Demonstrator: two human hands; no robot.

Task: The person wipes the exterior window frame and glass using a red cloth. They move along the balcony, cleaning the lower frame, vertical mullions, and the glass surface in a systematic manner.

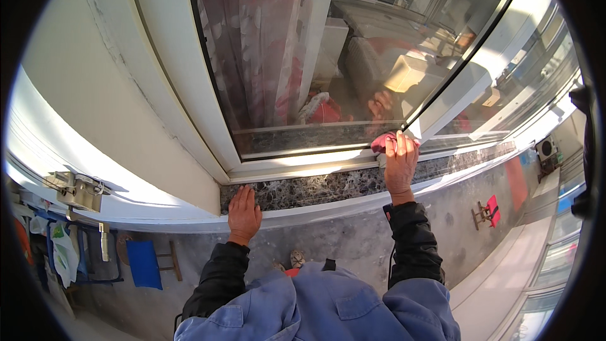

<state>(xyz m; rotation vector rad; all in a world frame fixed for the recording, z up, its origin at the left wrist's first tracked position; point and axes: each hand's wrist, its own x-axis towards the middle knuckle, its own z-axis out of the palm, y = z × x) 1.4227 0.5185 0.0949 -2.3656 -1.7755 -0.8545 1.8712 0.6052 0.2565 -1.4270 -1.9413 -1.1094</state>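
My right hand (401,163) grips a red cloth (382,143) and presses it against the lower right corner of the window's white frame (307,164). Part of the cloth is hidden beneath my fingers. My left hand (244,213) rests flat on the left end of the dark marbled stone sill (307,188), fingers close together, with nothing in it. In front of me stands the glass pane (293,80), which mirrors my right hand and shows a pinkish patterned curtain (246,42) behind it.
A metal fitting (78,192) is fixed to the wall at left. Below it are a blue folding stool (144,264) and hanging bags (64,253). A red folding stool (494,210) stands on the grey floor (345,241) at right. Farther off is an outdoor air-conditioner unit (547,148).
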